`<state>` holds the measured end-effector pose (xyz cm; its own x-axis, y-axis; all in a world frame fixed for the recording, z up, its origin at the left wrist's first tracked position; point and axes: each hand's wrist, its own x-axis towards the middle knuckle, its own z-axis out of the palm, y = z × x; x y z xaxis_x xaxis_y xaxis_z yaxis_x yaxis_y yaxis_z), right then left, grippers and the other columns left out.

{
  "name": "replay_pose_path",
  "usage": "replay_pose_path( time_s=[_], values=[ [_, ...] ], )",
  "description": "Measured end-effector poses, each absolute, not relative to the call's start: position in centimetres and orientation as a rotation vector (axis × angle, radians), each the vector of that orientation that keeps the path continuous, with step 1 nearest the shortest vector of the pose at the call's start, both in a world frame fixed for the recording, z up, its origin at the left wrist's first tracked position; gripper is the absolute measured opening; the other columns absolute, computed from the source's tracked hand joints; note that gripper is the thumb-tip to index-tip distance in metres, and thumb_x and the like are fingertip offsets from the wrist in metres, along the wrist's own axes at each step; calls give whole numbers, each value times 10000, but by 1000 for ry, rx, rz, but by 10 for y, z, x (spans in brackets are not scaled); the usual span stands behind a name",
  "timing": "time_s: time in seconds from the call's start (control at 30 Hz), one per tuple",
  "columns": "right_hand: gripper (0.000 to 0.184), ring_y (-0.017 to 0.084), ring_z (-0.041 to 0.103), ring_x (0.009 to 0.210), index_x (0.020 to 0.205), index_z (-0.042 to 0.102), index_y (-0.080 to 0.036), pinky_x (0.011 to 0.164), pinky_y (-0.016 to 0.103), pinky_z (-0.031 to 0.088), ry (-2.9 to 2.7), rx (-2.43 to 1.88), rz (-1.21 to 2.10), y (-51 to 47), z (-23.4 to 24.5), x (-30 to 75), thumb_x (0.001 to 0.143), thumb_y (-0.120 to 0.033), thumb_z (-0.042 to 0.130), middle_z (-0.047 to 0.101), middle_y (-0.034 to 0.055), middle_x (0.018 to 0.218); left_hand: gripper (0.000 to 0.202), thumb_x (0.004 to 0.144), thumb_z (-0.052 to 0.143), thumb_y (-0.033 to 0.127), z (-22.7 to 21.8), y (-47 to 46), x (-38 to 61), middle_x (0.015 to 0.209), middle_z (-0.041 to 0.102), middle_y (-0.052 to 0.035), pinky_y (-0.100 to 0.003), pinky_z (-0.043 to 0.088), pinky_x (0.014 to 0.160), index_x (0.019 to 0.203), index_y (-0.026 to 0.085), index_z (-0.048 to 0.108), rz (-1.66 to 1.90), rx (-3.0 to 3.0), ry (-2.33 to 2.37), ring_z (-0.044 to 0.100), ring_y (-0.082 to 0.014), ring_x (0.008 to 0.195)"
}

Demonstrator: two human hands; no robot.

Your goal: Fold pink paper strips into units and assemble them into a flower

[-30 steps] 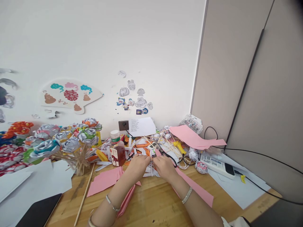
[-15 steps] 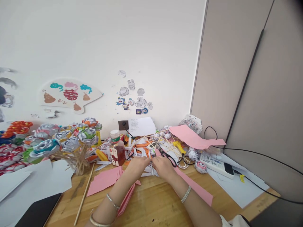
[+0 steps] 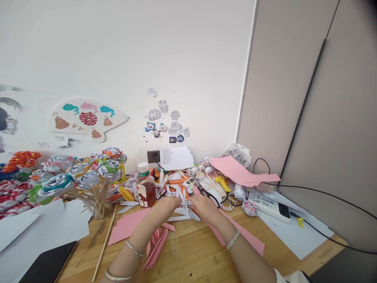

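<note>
My left hand (image 3: 170,203) and my right hand (image 3: 203,205) are over the front of a pile of white and orange paper strips, backs up. Their fingers curl down and inward, with a small gap between the hands. Narrow white paper strips (image 3: 186,204) show in that gap. Both hands look closed, but their fingertips are hidden, so what they hold cannot be made out. Black-handled scissors (image 3: 207,192) lie right behind my right hand. Folded pink paper (image 3: 156,248) is on the table below my left forearm, and flat pink sheets (image 3: 126,227) lie to its left.
A bottle of red liquid (image 3: 146,190) stands left of the pile. Paper flowers on sticks (image 3: 88,179) fill the back left. A long wooden stick (image 3: 104,243) and a dark tablet-like slab (image 3: 48,263) lie at front left. At right are a pink sheet (image 3: 235,171) and a white power strip (image 3: 271,206).
My hands have drawn apart, the left one moving slightly left, and white strips now show between them. More of the folded pink paper is uncovered beside my left forearm.
</note>
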<state>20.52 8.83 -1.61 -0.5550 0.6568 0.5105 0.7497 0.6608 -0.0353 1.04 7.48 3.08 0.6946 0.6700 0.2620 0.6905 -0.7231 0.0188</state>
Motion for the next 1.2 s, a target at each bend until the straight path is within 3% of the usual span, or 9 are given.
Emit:
replay_pose_path(
  time_s=[0.13, 0.3, 0.53, 0.8, 1.0, 1.2],
  values=[
    [185, 167, 590, 834, 994, 557, -168, 702, 246, 448, -2386, -1078, -156, 90, -19, 207, 832, -147, 469, 643, 53, 880, 86, 772, 518, 253, 26, 82, 13, 719, 634, -27, -238, 424, 584, 732, 176, 520, -314, -2734, -1224, 577, -159, 628],
    [163, 159, 599, 840, 977, 567, -174, 729, 241, 440, -2371, -1110, -109, 89, -15, 211, 841, -201, 482, 648, 44, 871, 177, 823, 418, 179, 24, 88, 16, 648, 627, -40, -246, 410, 560, 690, 170, 536, -298, -2681, -1262, 578, -162, 571],
    [205, 192, 596, 790, 788, 600, -176, 678, 251, 432, -2403, -1217, -283, 85, -10, 218, 796, -372, 539, 652, 57, 793, 202, 810, 462, 225, 34, 84, 12, 596, 634, -61, -251, 399, 512, 643, 159, 554, -232, -2630, -1288, 597, -193, 545],
    [246, 176, 590, 671, 711, 588, -171, 607, 252, 417, -2395, -1206, -386, 89, -15, 214, 844, -341, 470, 637, 73, 685, 218, 831, 449, 241, 39, 77, 13, 605, 642, -54, -235, 399, 507, 671, 152, 567, -224, -2631, -1221, 593, -171, 531],
    [267, 173, 576, 678, 714, 570, -178, 610, 258, 415, -2368, -1112, -408, 83, -9, 217, 870, -328, 412, 626, 56, 687, 244, 853, 414, 253, 40, 76, 9, 602, 635, -55, -238, 399, 505, 688, 150, 560, -252, -2577, -1185, 600, -176, 537],
    [245, 197, 576, 776, 816, 581, -177, 651, 273, 417, -2329, -1144, -415, 86, -15, 216, 815, -406, 495, 640, 61, 784, 211, 827, 465, 297, 30, 85, 2, 638, 646, -83, -243, 415, 487, 755, 138, 584, -221, -2488, -1164, 636, -217, 596]
  ],
)
